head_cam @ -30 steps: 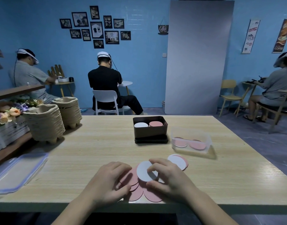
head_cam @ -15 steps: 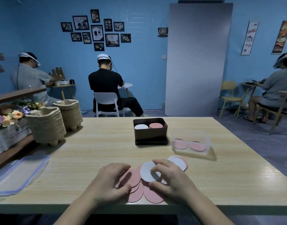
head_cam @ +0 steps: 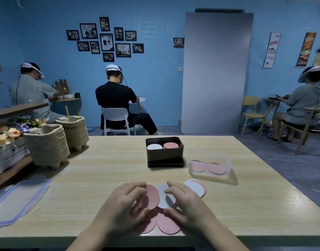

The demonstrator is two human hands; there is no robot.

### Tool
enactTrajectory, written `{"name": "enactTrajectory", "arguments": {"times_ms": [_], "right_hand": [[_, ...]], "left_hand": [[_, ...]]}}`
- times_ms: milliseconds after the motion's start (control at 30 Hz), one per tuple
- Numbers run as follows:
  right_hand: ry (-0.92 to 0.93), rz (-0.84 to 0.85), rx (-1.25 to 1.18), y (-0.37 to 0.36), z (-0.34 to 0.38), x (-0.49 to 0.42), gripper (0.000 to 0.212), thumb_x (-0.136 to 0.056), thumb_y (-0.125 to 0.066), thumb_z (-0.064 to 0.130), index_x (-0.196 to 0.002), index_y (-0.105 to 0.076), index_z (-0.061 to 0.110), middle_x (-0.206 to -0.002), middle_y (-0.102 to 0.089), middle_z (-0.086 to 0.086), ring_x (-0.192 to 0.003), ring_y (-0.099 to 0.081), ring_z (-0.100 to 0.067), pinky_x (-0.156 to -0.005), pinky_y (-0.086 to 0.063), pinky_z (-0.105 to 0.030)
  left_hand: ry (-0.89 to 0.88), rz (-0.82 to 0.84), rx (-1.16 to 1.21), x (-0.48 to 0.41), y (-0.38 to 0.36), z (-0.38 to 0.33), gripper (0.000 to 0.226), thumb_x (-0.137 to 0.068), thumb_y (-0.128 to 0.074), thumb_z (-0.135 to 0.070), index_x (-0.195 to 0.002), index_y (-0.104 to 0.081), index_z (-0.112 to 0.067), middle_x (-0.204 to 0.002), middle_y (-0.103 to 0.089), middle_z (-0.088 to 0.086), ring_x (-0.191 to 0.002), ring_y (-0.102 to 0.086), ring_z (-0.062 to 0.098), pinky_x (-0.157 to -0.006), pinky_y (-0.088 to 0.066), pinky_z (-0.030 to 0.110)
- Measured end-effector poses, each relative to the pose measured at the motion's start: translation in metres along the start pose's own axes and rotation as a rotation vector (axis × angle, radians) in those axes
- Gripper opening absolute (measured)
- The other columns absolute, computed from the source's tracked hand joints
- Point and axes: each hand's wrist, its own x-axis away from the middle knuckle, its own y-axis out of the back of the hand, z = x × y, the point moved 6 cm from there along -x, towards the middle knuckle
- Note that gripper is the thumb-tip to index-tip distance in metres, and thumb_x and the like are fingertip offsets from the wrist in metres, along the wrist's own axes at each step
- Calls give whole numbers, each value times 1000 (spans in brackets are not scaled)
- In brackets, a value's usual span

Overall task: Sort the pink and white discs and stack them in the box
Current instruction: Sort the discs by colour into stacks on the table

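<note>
Near the table's front edge lies a loose pile of pink discs (head_cam: 167, 223). My left hand (head_cam: 123, 208) grips a pink disc (head_cam: 152, 198) between curled fingers and thumb. My right hand (head_cam: 187, 205) pinches a white disc (head_cam: 163, 196) right beside it. Another white disc (head_cam: 194, 187) lies on a pink one just to the right. The dark box (head_cam: 164, 153) stands at mid-table, holding a white stack (head_cam: 154, 147) on the left and a pink stack (head_cam: 171, 145) on the right.
A clear plastic tub (head_cam: 210, 164) with pink discs stands right of the box. Its lid (head_cam: 16, 198) lies at the left edge. Stacked pulp trays (head_cam: 48, 145) sit at the far left. Other people sit at tables by the blue wall.
Both hands have lifted their discs slightly off the pile; the pink disc in my left hand now shows more fully beside the white one. The camera has tilted down a little.
</note>
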Motion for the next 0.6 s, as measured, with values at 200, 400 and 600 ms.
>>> {"name": "enactTrajectory", "arguments": {"times_ms": [200, 400, 600], "right_hand": [[34, 13, -33, 0, 1, -1, 56, -83, -72, 48, -132, -53, 30, -149, -48, 4, -135, -46, -12, -109, -31, -17], [50, -17, -34, 1, 0, -1, 51, -84, -72, 49, -128, -54, 31, -150, -47, 6, -134, -46, -10, -110, -34, -21], [48, -47, -58, 5, -1, 0, 46, -84, -70, 48, -126, -54, 36, -151, -45, 10, -136, -44, -8, -110, -38, -28]], "left_hand": [[-83, 57, 57, -21, -19, -20, 38, -81, -72, -48, -110, -64, -25, -137, -62, -9, -117, -62, 13, -93, -53, 33], [30, 46, 183, -17, -21, -12, 57, -85, -65, -55, -135, -52, -33, -150, -45, -18, -135, -43, 0, -104, -47, 23], [41, 8, 212, -13, -20, -13, 48, -84, -70, -40, -129, -55, -36, -134, -59, -21, -121, -54, 0, -90, -53, 24]]}}
